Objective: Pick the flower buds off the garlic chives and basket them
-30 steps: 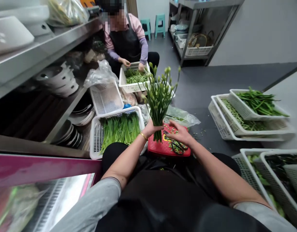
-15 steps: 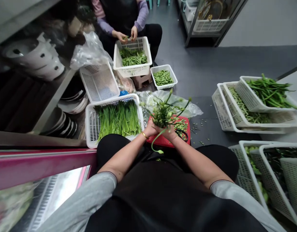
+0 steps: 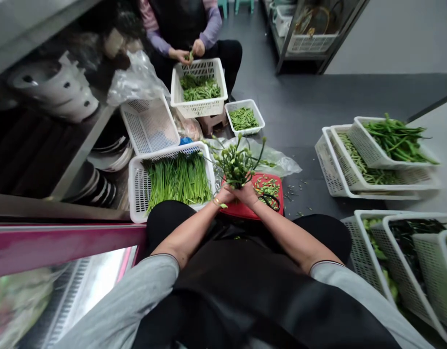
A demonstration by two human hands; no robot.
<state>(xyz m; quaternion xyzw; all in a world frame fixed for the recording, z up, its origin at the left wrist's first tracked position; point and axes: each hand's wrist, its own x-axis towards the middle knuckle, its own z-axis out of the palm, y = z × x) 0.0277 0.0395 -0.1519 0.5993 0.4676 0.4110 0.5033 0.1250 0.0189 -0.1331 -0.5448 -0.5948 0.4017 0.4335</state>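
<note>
Close together in front of my lap, my left hand and my right hand are both closed around the lower part of a bunch of flowering chives. The budded tips fan out upward and away from me. One bud hangs down by my left wrist, beside a bracelet. Beneath the hands is a red board or stool top strewn with cut green pieces. A black loop, perhaps a scissors handle, lies on it. Left of my hands, a white basket holds long green stems.
Across from me a co-worker's hands handle greens above a white basket. A smaller basket of green pods sits on the floor. Stacked vegetable baskets stand at right, a shelf with plates at left. Clear plastic lies ahead.
The bunch has swung left and its tips now spread more upright. The stem that drooped below my hands now hangs by my left wrist. The view has shifted slightly.
</note>
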